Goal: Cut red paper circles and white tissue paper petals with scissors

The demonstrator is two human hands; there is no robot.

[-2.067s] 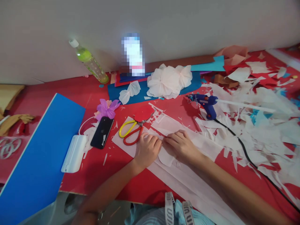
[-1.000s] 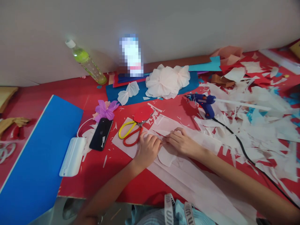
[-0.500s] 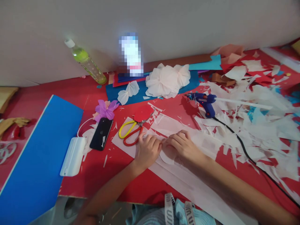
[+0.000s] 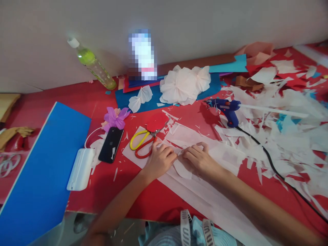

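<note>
My left hand (image 4: 159, 159) and my right hand (image 4: 199, 159) meet fingertip to fingertip on a small rounded piece of white tissue paper (image 4: 180, 168). Both hands are closed in a pinch on its upper edge. The piece lies on a long strip of white tissue paper (image 4: 205, 198) that runs across the red table (image 4: 107, 184) toward me. Scissors with one yellow and one red handle (image 4: 141, 143) lie just left of my left hand, their blades under a red paper disc (image 4: 156, 123).
A black phone (image 4: 111, 145), a white power bank (image 4: 81, 169) and a purple paper flower (image 4: 115, 117) sit to the left, beside a blue board (image 4: 41, 171). A blue glue gun (image 4: 227, 108) with black cord, white paper flowers (image 4: 183, 85), a green bottle (image 4: 92, 65) and heaps of paper scraps (image 4: 287, 136) fill the back and right.
Both hands stay on the small tissue piece, with only slight finger shifts along its edge. The view has moved a little; nothing else on the table moved.
</note>
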